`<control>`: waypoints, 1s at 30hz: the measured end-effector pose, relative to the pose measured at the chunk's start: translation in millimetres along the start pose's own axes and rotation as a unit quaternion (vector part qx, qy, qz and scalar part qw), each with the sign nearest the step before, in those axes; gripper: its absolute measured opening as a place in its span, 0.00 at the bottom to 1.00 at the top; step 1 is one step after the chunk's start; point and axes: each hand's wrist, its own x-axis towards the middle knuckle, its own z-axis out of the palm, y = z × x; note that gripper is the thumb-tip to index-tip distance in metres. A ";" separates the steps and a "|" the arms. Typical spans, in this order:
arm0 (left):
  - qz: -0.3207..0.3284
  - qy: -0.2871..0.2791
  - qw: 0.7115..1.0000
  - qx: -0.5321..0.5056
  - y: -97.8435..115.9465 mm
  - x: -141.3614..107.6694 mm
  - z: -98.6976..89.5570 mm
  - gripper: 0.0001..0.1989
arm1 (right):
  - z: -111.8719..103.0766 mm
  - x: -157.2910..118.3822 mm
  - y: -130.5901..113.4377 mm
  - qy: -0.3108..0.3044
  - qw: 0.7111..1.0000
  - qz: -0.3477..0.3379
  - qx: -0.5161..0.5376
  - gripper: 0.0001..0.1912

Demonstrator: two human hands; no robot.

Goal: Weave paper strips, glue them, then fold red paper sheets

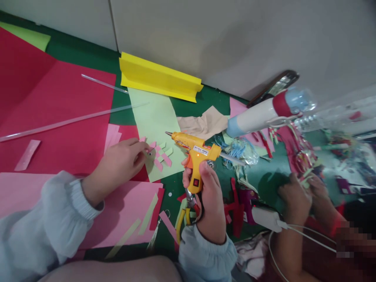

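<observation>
A yellow hot glue gun is gripped in my right hand, its metal nozzle pointing left and a clear glue stick poking out at the back. An orange light glows on its side. My left hand is closed in a pinch on the left end of a woven pink and green paper piece. That piece lies over a pale green sheet, just left of and below the nozzle. Under my right wrist are yellow-handled pliers.
Red card and pink sheets spread on the left. A folded yellow paper stands by the wall. Right lie a white-blue bottle, blue cords and a white power bank with a cable. Another person's hands work at far right.
</observation>
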 end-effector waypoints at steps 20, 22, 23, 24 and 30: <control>0.026 -0.015 0.999 0.038 2.8 -1.4 -1.8 0.23 | 2.0 -0.8 -3.1 0.003 1.000 -0.007 -0.002 0.23; 0.040 -0.012 0.997 0.062 3.6 -1.6 -1.7 0.27 | 1.0 -1.3 -2.0 0.003 1.000 -0.008 0.003 0.22; 0.045 -0.009 0.996 0.074 3.8 -1.7 -1.6 0.28 | 0.7 -1.8 -1.4 0.007 1.000 -0.008 0.007 0.21; 0.049 -0.008 0.995 0.083 4.0 -1.8 -1.4 0.29 | 0.6 -2.3 -1.1 0.012 1.000 -0.007 0.014 0.20; 0.033 0.030 0.998 0.042 1.7 -2.3 2.2 0.25 | 1.4 -0.7 -6.9 0.023 0.990 -0.019 0.138 0.20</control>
